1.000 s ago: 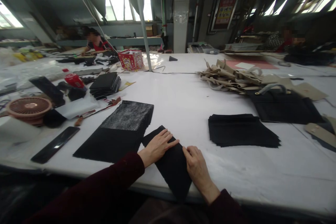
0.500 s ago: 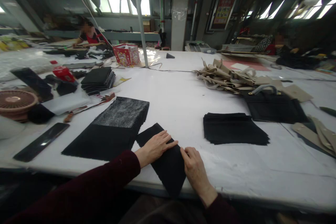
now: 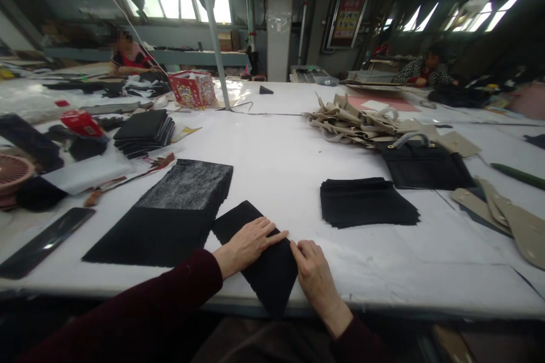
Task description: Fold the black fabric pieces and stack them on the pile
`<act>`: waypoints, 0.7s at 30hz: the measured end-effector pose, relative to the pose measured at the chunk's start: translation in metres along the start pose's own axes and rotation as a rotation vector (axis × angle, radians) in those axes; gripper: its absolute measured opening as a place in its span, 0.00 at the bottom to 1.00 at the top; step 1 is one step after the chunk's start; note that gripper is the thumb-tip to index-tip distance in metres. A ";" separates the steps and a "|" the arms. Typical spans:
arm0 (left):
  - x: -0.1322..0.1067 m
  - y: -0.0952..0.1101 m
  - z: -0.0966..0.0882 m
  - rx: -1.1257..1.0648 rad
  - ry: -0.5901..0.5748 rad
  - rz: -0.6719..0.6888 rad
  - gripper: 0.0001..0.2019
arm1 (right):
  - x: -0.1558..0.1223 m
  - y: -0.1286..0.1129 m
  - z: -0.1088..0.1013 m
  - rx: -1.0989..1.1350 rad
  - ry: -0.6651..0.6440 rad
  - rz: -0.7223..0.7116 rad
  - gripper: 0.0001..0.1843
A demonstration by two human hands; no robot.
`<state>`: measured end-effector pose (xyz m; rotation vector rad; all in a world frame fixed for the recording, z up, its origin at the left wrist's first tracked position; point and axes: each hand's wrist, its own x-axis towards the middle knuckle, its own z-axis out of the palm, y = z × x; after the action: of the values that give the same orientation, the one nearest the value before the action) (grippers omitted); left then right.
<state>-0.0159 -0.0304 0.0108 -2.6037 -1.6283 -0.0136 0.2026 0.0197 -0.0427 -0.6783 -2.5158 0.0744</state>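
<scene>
A black fabric piece point(image 3: 272, 272), apparently folded, lies slantwise at the table's front edge, with one corner over the edge. My left hand point(image 3: 251, 241) rests flat on its upper part, fingers stretched toward the right edge. At that right edge, my right hand point(image 3: 315, 272) has its fingers curled, with thumb and forefinger pinching the fabric. Left of it is a stack of black fabric pieces point(image 3: 145, 235), its top one showing a grey speckled patch; the two seem to touch. To the right lies another stack of black pieces point(image 3: 366, 204) with uneven edges.
A phone point(image 3: 46, 241) lies at the left. Behind it are a folded dark stack point(image 3: 142, 130) and a red box point(image 3: 191, 91) near a pole point(image 3: 215, 39). Beige strips point(image 3: 353, 125), a black bag point(image 3: 426, 164) and beige pieces point(image 3: 506, 215) occupy the right. Two people sit across the table.
The camera view has turned slightly right, so the table items appear shifted left. Both hands stay at nearly the same spots on the black fabric piece.
</scene>
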 end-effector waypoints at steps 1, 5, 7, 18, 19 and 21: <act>0.000 0.001 -0.002 0.009 -0.002 0.002 0.27 | -0.001 0.000 0.000 -0.007 0.001 -0.003 0.18; 0.001 0.005 -0.004 0.046 -0.011 0.013 0.29 | -0.005 0.002 0.000 -0.038 -0.005 -0.010 0.20; 0.002 0.006 -0.003 0.067 -0.012 0.016 0.30 | -0.007 0.002 0.000 -0.053 -0.022 -0.003 0.20; 0.003 0.012 0.010 0.187 0.022 0.026 0.31 | -0.012 -0.001 -0.009 -0.129 -0.105 0.028 0.21; 0.004 0.013 0.010 0.195 0.021 0.025 0.31 | -0.013 -0.001 -0.011 -0.137 -0.107 0.026 0.22; 0.005 0.014 0.010 0.207 0.017 0.020 0.31 | -0.017 -0.001 -0.016 -0.151 -0.105 0.030 0.22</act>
<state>-0.0012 -0.0320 0.0002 -2.4574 -1.5094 0.1264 0.2222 0.0091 -0.0369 -0.7913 -2.6314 -0.0718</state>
